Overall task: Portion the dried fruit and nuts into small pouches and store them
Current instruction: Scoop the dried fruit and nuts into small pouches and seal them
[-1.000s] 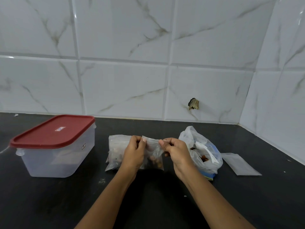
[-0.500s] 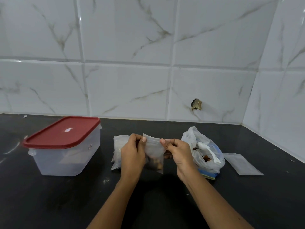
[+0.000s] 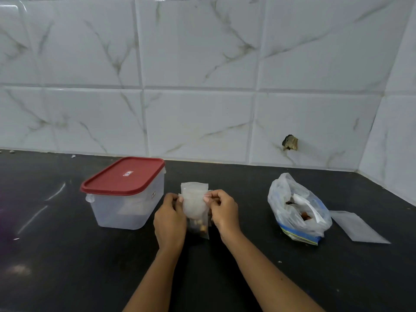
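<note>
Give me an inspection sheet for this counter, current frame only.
Surface: black counter, pale specks and glare streaks.
Job's things: filled pouch held upright; second pouch behind it, mostly hidden; fruit bag open, right; empty pouch flat beside it; red-lidded container closed, left.
Clutter: nothing seen.
Grips: left hand and right hand each pinch the filled pouch's top edge.
Cables: nothing seen.
Surroundings: marbled wall tiles; chipped hole in one.

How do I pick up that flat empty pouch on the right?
I'd pinch its near right corner, coming from the right: the empty pouch lies flat on the counter, and the fruit bag crowds its left end.
</note>
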